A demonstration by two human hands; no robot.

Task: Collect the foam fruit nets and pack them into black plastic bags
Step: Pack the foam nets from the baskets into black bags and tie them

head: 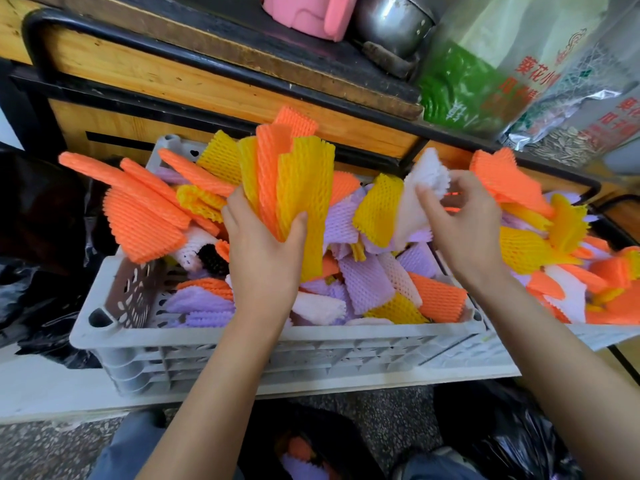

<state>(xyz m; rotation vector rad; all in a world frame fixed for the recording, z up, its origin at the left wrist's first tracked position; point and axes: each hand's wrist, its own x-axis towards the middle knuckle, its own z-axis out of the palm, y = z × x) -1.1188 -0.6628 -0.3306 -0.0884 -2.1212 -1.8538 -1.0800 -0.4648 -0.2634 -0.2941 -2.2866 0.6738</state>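
Clutching yellow-orange nets (298, 174), left grip (266, 251) | right grip (460, 220) pinching white net (427, 174) | grey crate (277, 341), speckled floor (391, 420)

Pink container (298, 15): cut by top edge | right crate (602, 336): cut by right edge | black bag (339, 441): cut by bottom edge | sack print (533, 69): blurred, unreadable

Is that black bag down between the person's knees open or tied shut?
Open. The black bag gapes at the top, and orange and purple foam nets show inside its mouth.
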